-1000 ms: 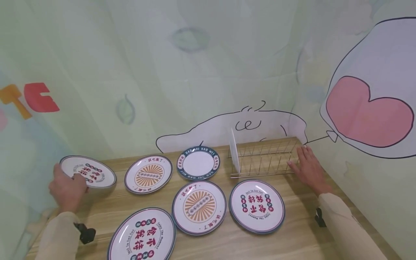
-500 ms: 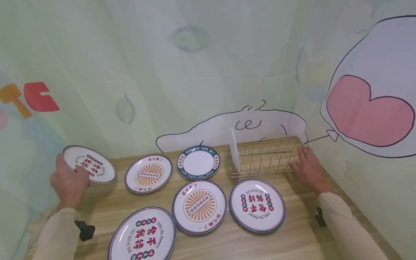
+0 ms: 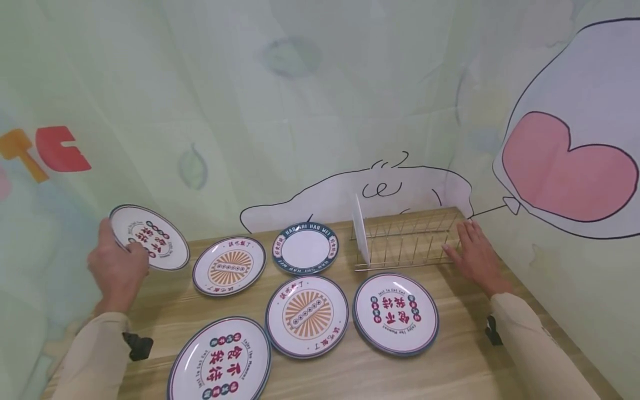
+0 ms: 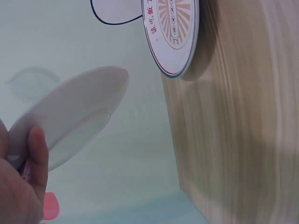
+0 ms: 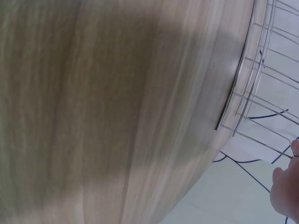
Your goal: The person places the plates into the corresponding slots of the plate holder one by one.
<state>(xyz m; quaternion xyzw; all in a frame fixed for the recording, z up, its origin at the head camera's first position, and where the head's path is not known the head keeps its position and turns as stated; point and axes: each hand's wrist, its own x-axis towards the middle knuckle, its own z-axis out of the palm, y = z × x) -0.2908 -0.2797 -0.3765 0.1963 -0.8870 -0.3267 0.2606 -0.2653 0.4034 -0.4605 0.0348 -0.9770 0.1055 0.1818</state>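
Note:
In the head view my left hand (image 3: 120, 272) grips the left rim of a round white plate (image 3: 150, 238) with red characters, thumb on the face and fingers beneath. This plate is tilted and off the table; the left wrist view shows its pale underside (image 4: 79, 102). At the right, my right hand (image 3: 477, 258) rests with extended fingers against the right end of a wire dish rack (image 3: 410, 247). Its fingertips (image 5: 294, 147) touch the wires in the right wrist view. One white plate (image 3: 360, 230) stands upright at the rack's left end.
On the wooden table (image 3: 450, 366) lie several plates: a sunburst plate (image 3: 230, 266), a blue-rimmed plate (image 3: 306, 248), another sunburst plate (image 3: 307, 316), and two red-character plates, one front left (image 3: 220, 361) and one before the rack (image 3: 396, 314). A printed curtain (image 3: 225, 111) hangs behind.
My left hand has raised the red-character plate off the table and carried it slightly right, tilting it more steeply. The right hand stays at the rack.

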